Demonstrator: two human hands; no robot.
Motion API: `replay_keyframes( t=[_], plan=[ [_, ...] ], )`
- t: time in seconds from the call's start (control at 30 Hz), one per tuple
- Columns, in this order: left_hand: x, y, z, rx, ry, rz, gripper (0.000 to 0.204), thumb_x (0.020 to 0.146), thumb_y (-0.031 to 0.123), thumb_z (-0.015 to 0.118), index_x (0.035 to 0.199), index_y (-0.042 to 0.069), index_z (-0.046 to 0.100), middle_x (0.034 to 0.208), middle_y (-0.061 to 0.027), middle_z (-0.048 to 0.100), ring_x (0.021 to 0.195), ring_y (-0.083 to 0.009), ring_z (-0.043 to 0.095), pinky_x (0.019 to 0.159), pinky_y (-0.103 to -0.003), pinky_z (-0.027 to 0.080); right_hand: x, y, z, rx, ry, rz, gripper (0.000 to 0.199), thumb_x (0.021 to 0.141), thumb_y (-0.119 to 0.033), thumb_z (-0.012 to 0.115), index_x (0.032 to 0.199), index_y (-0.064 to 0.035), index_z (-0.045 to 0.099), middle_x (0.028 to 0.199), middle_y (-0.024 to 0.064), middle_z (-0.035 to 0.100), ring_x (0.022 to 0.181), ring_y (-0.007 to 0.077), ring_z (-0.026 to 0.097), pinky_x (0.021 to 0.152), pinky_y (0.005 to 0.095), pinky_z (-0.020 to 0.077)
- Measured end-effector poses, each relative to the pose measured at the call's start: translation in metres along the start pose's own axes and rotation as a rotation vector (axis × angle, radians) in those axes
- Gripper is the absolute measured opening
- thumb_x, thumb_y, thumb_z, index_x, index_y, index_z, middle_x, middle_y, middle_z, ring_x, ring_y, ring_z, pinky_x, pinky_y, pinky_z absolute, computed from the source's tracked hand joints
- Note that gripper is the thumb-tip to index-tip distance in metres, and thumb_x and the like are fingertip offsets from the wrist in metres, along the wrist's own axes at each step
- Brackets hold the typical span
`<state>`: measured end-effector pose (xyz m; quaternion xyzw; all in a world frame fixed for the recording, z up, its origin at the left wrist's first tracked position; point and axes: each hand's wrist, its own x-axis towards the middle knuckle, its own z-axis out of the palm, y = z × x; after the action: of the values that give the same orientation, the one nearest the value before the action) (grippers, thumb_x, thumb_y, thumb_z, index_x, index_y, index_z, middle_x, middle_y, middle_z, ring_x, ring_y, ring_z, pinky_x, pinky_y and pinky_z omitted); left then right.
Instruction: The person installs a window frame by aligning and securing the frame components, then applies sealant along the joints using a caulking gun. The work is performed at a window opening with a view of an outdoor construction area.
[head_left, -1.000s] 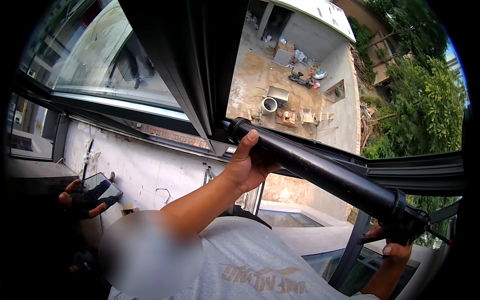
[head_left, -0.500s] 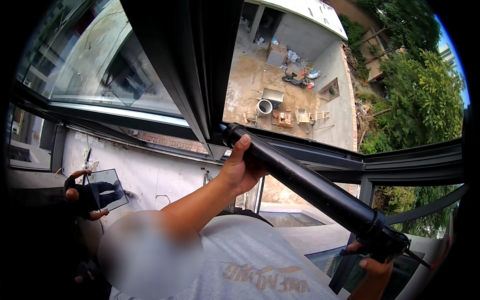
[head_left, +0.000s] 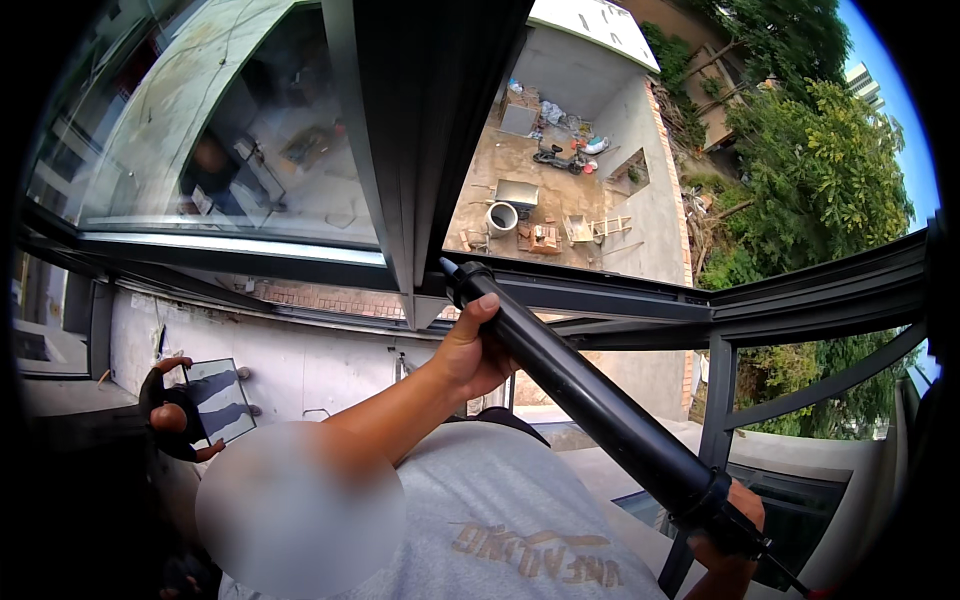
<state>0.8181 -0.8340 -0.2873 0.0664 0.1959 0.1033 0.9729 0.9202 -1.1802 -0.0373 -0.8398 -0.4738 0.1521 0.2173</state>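
A long black caulking gun slants across my front, from the window frame down to the lower right. My left hand is closed round its barrel close to the front collar, thumb on top. At the rear end my right hand grips the handle, partly hidden behind the gun. The pale nozzle points at the lower corner where the dark upright frame meets the sill rail. Whether its tip touches the frame, I cannot tell.
On the left, another person holds a framed glass pane beside a white wall. A glass window panel stands left of the upright. Outside, far below, a yard holds a wheelbarrow, bricks and a scooter. Trees grow to the right.
The gun's rear end and my right hand have swung left and slightly down, so the gun slants more steeply. The nozzle remains near the frame corner. The other person's pane has shifted.
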Motion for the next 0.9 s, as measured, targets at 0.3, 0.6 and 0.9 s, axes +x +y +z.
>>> replay_keyframes(
  t=[0.3, 0.6, 0.9],
  plan=[
    [-0.008, 0.009, -0.01, 0.018, -0.024, -0.06, 0.052, 0.087, 0.049, 0.08, 0.114, 0.007, 0.065, 0.107, -0.0108, 0.075, 0.1, -0.0256, 0.075, 0.1, -0.045, 0.061, -0.025, -0.019, 0.013, 0.191, -0.012, 0.136, 0.054, 0.072, -0.048, 0.088, 0.098, -0.0023, 0.074, 0.088, 0.0127, 0.074, 0.077, 0.03, 0.073, 0.078, 0.0401, 0.0566],
    [-0.009, 0.018, 0.004, -0.02, -0.06, -0.071, 0.059, 0.087, 0.054, 0.08, 0.115, 0.004, 0.064, 0.107, -0.0117, 0.075, 0.098, -0.0248, 0.076, 0.09, -0.04, 0.066, -0.034, -0.032, -0.006, 0.22, 0.192, 0.016, 0.076, 0.071, -0.06, 0.09, 0.109, 0.0039, 0.073, 0.094, 0.0129, 0.075, 0.082, 0.0255, 0.073, 0.079, 0.0381, 0.0559],
    [-0.008, 0.015, 0.016, 0.007, -0.057, -0.073, 0.051, 0.086, 0.054, 0.08, 0.104, 0.008, 0.067, 0.101, -0.011, 0.075, 0.091, -0.0276, 0.076, 0.085, -0.043, 0.065, -0.067, -0.012, -0.005, 0.229, 0.257, -0.003, 0.075, 0.066, -0.051, 0.093, 0.113, 0.0042, 0.072, 0.1, 0.0128, 0.074, 0.087, 0.0243, 0.071, 0.082, 0.037, 0.0549]
  ],
)
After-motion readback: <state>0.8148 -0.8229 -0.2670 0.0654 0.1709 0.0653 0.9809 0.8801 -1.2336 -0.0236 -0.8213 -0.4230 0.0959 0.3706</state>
